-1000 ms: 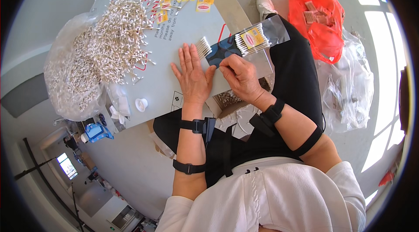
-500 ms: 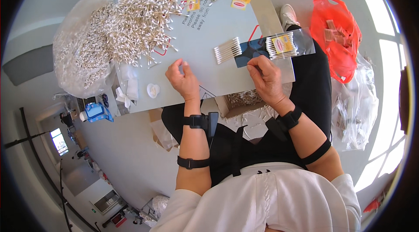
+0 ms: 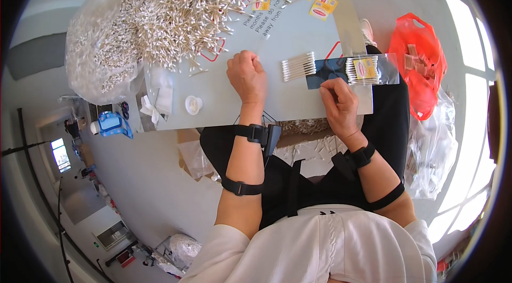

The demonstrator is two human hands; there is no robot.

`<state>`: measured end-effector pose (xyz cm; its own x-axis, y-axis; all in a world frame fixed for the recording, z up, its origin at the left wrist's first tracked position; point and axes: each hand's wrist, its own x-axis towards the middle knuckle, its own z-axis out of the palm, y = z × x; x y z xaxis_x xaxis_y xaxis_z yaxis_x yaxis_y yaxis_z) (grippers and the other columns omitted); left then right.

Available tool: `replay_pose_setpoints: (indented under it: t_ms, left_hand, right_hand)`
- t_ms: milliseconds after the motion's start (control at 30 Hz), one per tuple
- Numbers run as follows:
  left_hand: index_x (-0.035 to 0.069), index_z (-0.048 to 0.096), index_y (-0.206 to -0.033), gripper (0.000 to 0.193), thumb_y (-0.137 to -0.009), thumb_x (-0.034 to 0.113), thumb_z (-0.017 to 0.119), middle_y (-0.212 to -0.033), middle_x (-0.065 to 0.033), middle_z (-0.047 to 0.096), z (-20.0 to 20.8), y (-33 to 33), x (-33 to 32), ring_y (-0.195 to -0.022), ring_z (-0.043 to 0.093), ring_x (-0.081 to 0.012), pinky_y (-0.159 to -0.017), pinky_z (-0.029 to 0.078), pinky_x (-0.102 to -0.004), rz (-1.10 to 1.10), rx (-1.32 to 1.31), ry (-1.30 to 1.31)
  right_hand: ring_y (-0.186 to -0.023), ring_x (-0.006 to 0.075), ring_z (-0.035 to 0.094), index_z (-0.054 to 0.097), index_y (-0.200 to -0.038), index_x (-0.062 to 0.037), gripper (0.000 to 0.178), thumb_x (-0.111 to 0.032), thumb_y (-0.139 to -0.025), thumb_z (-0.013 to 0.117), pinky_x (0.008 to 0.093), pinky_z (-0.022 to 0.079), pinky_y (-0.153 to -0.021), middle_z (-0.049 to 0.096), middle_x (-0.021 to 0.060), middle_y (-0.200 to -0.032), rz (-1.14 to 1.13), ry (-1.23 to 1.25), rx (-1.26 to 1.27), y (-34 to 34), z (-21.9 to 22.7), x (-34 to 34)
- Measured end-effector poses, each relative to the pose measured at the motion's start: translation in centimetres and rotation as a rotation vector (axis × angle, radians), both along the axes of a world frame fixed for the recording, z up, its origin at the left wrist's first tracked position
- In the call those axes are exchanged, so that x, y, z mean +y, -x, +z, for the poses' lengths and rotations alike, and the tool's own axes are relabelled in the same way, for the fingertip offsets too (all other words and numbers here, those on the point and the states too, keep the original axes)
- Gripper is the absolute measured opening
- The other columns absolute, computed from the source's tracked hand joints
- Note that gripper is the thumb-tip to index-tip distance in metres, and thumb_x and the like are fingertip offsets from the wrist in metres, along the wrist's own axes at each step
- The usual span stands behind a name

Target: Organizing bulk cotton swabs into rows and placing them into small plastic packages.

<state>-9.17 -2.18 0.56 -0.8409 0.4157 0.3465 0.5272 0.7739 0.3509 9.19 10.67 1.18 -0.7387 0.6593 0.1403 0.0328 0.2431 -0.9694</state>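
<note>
Left hand (image 3: pixel 247 78) has moved farther up the surface (image 3: pixel 213 83), fingers curled; right hand (image 3: pixel 341 108) half-closed; any grip, I cannot tell. Swab row (image 3: pixel 298 66), near the nearer right corner, looks light, easily rolling: hold mid-stick.

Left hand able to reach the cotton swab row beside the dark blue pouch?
Likely yes: the left hand is just left of the cotton swab row, with only tabletop visible between them.
</note>
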Motion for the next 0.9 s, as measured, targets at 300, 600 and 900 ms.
replay_pose_setpoints:
  t_ms: [300, 600, 900]
  left_hand:
    - [0.01, 0.065, -0.103, 0.029, -0.075, 0.0, 0.07, -0.094, -0.0074, 0.058, 2.0, 6.9, -3.7, -0.098, 0.053, -0.0291, -0.086, 0.044, -0.0425, 0.045, 0.208, 0.015]
    - [0.012, 0.07, -0.085, 0.01, -0.075, 0.007, 0.072, -0.091, -0.0045, 0.058, 3.8, 12.3, 0.4, -0.1, 0.053, -0.0255, -0.082, 0.041, -0.0404, -0.281, 0.313, 0.456]
    - [0.005, 0.064, -0.075, 0.01, -0.076, 0.009, 0.073, -0.081, -0.0074, 0.066, 2.8, 7.9, 6.4, -0.081, 0.058, -0.0286, -0.073, 0.049, -0.0395, -0.58, -0.06, 0.191]
  right_hand:
    - [-0.062, 0.025, 0.057, 0.059, -0.086, -0.0003, 0.007, 0.004, -0.085, 0.064, 0.0314, 0.045, -0.057, 0.059, 0.0112, -0.076, 0.01, -0.02, -0.001, 0.2, 0.2, 0.0]
    - [-0.062, 0.0236, 0.057, 0.059, -0.087, -0.0009, 0.008, 0.005, -0.085, 0.064, 0.031, 0.045, -0.056, 0.059, 0.0104, -0.077, 0.012, -0.03, 0.021, 0.2, -0.1, -0.1]
    - [-0.062, 0.0254, 0.057, 0.059, -0.087, -0.0006, 0.009, 0.005, -0.083, 0.065, 0.0321, 0.045, -0.056, 0.058, 0.0105, -0.076, 0.002, -0.043, 0.024, 0.2, 0.0, -0.1]
